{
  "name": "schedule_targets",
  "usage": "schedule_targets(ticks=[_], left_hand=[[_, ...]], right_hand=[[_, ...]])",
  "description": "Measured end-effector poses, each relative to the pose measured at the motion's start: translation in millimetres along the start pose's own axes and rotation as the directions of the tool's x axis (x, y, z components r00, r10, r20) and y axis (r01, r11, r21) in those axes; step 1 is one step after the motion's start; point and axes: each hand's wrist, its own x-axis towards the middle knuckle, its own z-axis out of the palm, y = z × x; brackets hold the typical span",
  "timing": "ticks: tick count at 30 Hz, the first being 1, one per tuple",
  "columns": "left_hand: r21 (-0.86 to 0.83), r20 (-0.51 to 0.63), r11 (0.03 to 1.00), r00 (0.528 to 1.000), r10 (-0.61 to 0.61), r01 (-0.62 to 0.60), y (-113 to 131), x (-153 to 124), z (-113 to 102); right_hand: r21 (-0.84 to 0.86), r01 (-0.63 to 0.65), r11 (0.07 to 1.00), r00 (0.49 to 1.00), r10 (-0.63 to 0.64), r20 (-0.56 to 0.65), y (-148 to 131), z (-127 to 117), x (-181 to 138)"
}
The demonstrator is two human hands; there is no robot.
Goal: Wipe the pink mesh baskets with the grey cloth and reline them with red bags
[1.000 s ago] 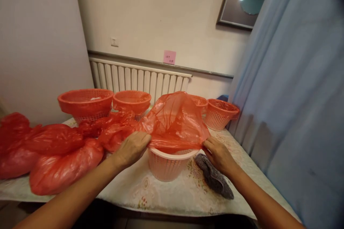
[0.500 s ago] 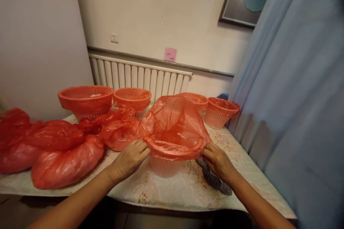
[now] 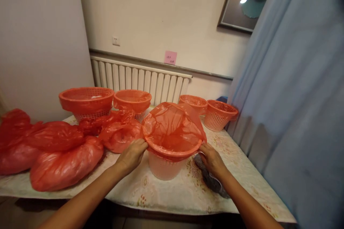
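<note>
A white plastic basket stands on the table in front of me. A red plastic bag is stretched over its rim and puffs up at the back. My left hand is closed on the bag's edge at the left side of the rim. My right hand is closed on the bag's edge at the right side.
Several baskets lined with red bags stand along the back by the radiator. Full red bags lie at the left. A grey cloth lies under my right wrist. A blue curtain hangs at the right. The table has a floral cover.
The bag has come down over the basket's rim and now hugs it; its billowing top has sunk. Both hands have moved lower along the rim.
</note>
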Motion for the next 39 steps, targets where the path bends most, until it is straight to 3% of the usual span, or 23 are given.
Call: schedule_targets(ticks=[3,6,9,12,14,19,25,28,33,39], left_hand=[[-0.121,-0.094,0.979,0.980,-0.177,0.165,-4.7,0.7,-4.7],[-0.238,-0.209,0.900,0.885,-0.415,0.366,-12.9,7.6,-8.1],[-0.362,-0.254,0.784,0.756,-0.603,0.504,-23.2,23.3,-6.9],[-0.482,-0.220,0.694,0.693,-0.687,0.535,-28.8,42.3,-2.7],[-0.558,-0.179,0.652,0.694,-0.698,0.513,-28.0,52.7,-0.2],[-0.669,-0.095,0.571,0.707,-0.700,0.475,-25.3,65.5,5.7],[-0.688,-0.099,0.482,0.588,-0.803,0.542,-45.0,70.6,20.2],[-0.707,-0.074,0.436,0.554,-0.829,0.557,-51.7,73.4,26.8],[-0.784,-0.016,0.354,0.553,-0.833,0.511,-51.3,77.2,32.9],[-0.868,0.026,0.267,0.576,-0.817,0.418,-43.3,79.1,32.2]], right_hand=[[0.061,-0.046,0.997,0.999,0.046,-0.002,-2.3,-2.6,-1.4],[0.093,-0.122,0.988,0.978,0.136,-0.159,-6.6,-3.4,-1.4],[0.065,-0.230,0.971,0.898,0.238,-0.370,-8.5,-0.6,3.2],[0.046,-0.297,0.954,0.815,0.279,-0.508,-3.5,5.1,11.9],[0.097,-0.332,0.938,0.789,0.333,-0.516,3.2,9.5,18.8],[0.323,-0.427,0.845,0.776,0.525,-0.348,20.4,19.7,36.5],[0.426,-0.481,0.767,0.703,0.627,-0.336,40.2,32.9,54.9],[0.475,-0.495,0.728,0.666,0.669,-0.331,51.3,41.1,62.6],[0.573,-0.493,0.655,0.620,0.726,-0.297,62.8,53.0,72.2],[0.675,-0.455,0.581,0.622,0.750,-0.226,65.3,56.4,76.6]])
